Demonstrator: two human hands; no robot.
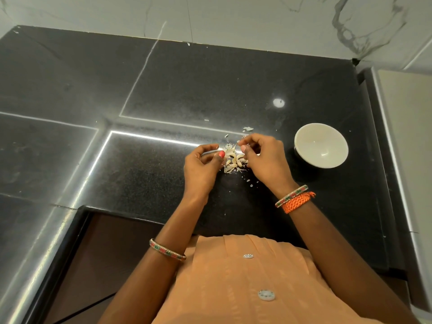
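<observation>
A small heap of garlic cloves (pixel 235 161) and papery skins lies on the black granite counter (pixel 145 174), between my two hands. My left hand (pixel 202 167) pinches a clove (pixel 228 150) between thumb and fingers just above the heap. My right hand (pixel 264 157) is close beside it, its thumb and forefinger pinching a thin strip of skin (pixel 236 144) at the clove's top. A white bowl (pixel 321 146) stands on the counter to the right of my right hand; it looks empty.
Loose flakes of skin (pixel 248 128) are scattered behind and in front of the heap. A marble-look tiled wall (pixel 233 17) backs the counter. The counter's front edge (pixel 131 217) runs just below my wrists, with a raised ledge (pixel 383 141) on the right.
</observation>
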